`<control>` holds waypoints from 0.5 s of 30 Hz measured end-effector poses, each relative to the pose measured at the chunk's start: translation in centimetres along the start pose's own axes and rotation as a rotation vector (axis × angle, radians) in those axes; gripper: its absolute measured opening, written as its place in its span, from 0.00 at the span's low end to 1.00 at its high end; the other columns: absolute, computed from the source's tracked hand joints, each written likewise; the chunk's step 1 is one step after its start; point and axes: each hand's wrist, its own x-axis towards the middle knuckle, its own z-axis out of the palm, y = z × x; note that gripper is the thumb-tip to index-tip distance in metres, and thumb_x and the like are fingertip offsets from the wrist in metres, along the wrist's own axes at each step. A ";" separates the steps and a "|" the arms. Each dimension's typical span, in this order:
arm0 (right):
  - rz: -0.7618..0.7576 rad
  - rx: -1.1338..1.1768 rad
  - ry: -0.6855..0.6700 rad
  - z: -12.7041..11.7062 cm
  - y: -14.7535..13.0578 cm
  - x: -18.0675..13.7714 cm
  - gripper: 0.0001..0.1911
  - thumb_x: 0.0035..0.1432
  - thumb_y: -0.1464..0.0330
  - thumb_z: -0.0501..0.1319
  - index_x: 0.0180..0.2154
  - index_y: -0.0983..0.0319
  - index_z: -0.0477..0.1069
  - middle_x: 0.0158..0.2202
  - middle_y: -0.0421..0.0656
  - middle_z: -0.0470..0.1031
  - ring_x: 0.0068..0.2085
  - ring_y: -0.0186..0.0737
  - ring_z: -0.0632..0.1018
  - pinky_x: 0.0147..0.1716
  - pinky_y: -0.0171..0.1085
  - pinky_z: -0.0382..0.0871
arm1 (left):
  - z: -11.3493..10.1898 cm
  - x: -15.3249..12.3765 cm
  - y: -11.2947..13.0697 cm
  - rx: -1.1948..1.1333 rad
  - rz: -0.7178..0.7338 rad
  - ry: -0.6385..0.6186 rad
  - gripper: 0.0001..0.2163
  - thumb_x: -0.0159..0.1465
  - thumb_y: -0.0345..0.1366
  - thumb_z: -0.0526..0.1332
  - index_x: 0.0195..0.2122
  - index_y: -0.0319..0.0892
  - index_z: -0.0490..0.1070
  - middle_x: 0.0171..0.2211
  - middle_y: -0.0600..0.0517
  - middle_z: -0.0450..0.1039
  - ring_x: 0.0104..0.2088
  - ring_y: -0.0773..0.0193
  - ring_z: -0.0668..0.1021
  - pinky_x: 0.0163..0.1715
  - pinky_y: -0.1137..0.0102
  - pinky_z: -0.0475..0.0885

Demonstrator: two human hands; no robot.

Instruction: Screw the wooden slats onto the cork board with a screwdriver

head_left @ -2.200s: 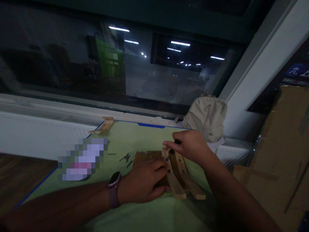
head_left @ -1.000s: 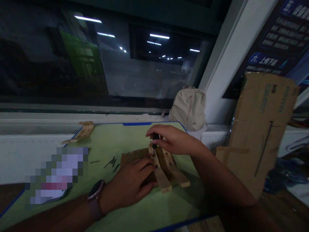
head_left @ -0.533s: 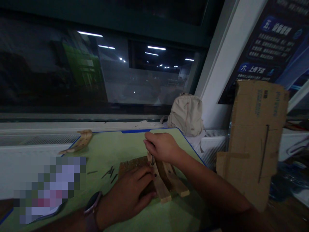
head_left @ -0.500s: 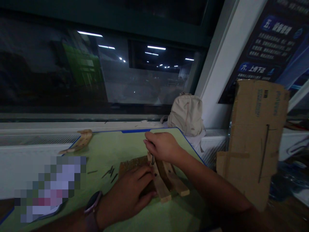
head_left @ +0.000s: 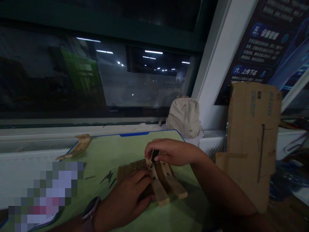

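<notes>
My left hand [head_left: 127, 196], with a watch on the wrist, lies flat with fingers spread on a brown board [head_left: 130, 167] and presses it down. Joined to that board are two curved pale wooden pieces [head_left: 166, 188] that point toward me. My right hand [head_left: 172, 151] is closed around a small dark-handled screwdriver [head_left: 154, 156], held upright with its tip on the top of the left wooden piece. All of this rests on a green mat [head_left: 111, 148] with a blue edge.
Several loose dark screws [head_left: 107, 177] lie left of the board. Another curved wooden part [head_left: 76, 148] sits at the mat's far left corner. A beige bag [head_left: 183, 116] stands behind, a cardboard box [head_left: 253, 135] at right, a window and sill beyond.
The view has swung to the right, bringing the cardboard box and poster into sight. My right hand keeps turning the screwdriver on the wooden piece; my left hand stays pressed on the board.
</notes>
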 end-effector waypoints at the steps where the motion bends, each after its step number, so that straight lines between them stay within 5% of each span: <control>1: 0.012 0.022 0.015 0.1 0.1 0.1 0.12 0.61 0.79 0.56 0.45 0.62 0.66 0.43 0.44 0.75 0.45 0.37 0.75 0.46 0.35 0.66 | 0.0 0.0 0.0 -0.005 0.001 -0.005 0.12 0.64 0.30 0.58 0.49 0.43 0.66 0.53 0.44 0.68 0.51 0.51 0.74 0.49 0.54 0.73; 5: 0.064 -0.045 0.132 0.8 0.7 0.6 0.08 0.62 0.72 0.61 0.43 0.62 0.67 0.40 0.42 0.78 0.41 0.36 0.77 0.40 0.33 0.65 | 0.0 -0.2 0.0 -0.003 0.011 0.009 0.13 0.64 0.30 0.59 0.50 0.43 0.65 0.53 0.45 0.68 0.51 0.51 0.73 0.50 0.54 0.73; 9: 0.224 -0.385 0.206 1.4 0.6 1.4 0.11 0.58 0.61 0.66 0.34 0.62 0.71 0.31 0.41 0.77 0.33 0.38 0.75 0.30 0.34 0.57 | 0.2 -0.3 -0.1 0.006 0.010 0.044 0.14 0.63 0.30 0.59 0.50 0.44 0.65 0.53 0.45 0.68 0.52 0.51 0.73 0.50 0.55 0.72; 15: 0.432 -0.722 0.183 1.8 -0.5 2.1 0.28 0.62 0.47 0.53 0.29 0.63 0.73 0.24 0.47 0.76 0.27 0.42 0.74 0.26 0.37 0.48 | 0.0 -0.1 -0.1 0.011 0.019 0.034 0.14 0.63 0.30 0.60 0.50 0.44 0.65 0.52 0.46 0.69 0.51 0.51 0.74 0.50 0.55 0.73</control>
